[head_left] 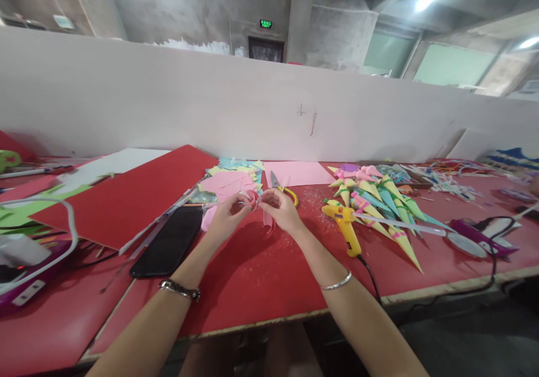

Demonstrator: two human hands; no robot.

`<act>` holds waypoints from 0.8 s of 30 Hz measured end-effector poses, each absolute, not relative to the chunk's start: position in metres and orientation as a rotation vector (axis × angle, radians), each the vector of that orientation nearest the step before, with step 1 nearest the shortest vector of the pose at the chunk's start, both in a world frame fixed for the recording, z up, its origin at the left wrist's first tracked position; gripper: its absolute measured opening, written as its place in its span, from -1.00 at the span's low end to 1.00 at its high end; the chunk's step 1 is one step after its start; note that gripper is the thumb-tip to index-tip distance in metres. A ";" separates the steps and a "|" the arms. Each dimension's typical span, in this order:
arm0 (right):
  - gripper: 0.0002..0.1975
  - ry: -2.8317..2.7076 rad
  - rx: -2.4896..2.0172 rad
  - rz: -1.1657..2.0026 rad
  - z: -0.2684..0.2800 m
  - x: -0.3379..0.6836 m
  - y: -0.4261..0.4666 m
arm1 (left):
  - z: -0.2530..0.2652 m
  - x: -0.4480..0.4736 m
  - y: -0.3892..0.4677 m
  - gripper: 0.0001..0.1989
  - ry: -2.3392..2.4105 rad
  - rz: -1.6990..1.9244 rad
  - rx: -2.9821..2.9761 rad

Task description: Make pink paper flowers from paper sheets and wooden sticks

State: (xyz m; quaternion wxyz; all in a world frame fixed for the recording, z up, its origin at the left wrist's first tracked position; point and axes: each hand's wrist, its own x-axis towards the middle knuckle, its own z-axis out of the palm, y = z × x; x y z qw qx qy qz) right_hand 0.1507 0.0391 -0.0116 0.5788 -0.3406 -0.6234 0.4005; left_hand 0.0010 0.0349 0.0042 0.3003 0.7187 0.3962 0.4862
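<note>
Between my two hands, above the red tabletop [236,287], is a small pink paper piece [253,198] with curled strips. My left hand [229,217] pinches it from the left, fingers closed. On its right side, my right hand [281,209] has fingertips closed on the same paper, and a pink strip hangs below. Just beyond lie scissors [290,194] with yellow handles. Pink paper sheets and scraps [229,185] are behind my left hand. The fingertips partly hide the paper, so its exact form cannot be made out.
To the right lie a yellow glue gun [347,228] with a long glue stick and a pile of paper cones [389,197]. A black phone [170,245] and red card [138,197] are on the left. Power strips [484,239] and cables sit at both sides.
</note>
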 end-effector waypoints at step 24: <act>-0.87 -1.586 -0.980 0.579 -0.013 0.153 0.038 | 0.003 0.001 0.033 -0.91 1.080 1.270 1.948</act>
